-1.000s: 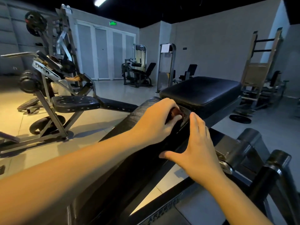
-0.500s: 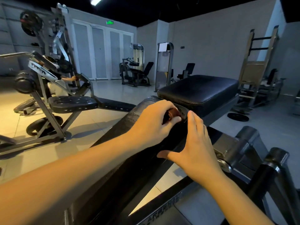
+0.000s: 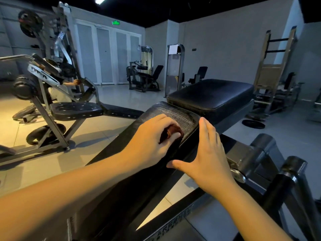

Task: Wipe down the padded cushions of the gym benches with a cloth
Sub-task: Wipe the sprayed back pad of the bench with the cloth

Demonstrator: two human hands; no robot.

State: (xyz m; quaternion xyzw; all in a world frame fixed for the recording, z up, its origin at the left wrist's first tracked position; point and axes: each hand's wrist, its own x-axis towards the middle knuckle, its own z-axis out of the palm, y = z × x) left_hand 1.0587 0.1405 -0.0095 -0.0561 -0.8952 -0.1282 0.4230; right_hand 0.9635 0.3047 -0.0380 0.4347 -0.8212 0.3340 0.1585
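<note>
A long black padded back cushion slopes up in front of me, and a wide black seat cushion lies just past its far end. My left hand lies on the back cushion near its upper end, fingers curled round a small dark brown cloth that is mostly hidden under them. My right hand stands with straight fingers against the cushion's right side edge, thumb spread out low on it.
The bench's steel frame and roller posts stand close on my right. Another bench machine stands at the left, with a person partly hidden behind it. A weight plate lies on the floor to the right. More machines line the far wall.
My left hand with the cloth has slid slightly down the cushion, baring more textured surface above it. My right hand has stayed against the side edge.
</note>
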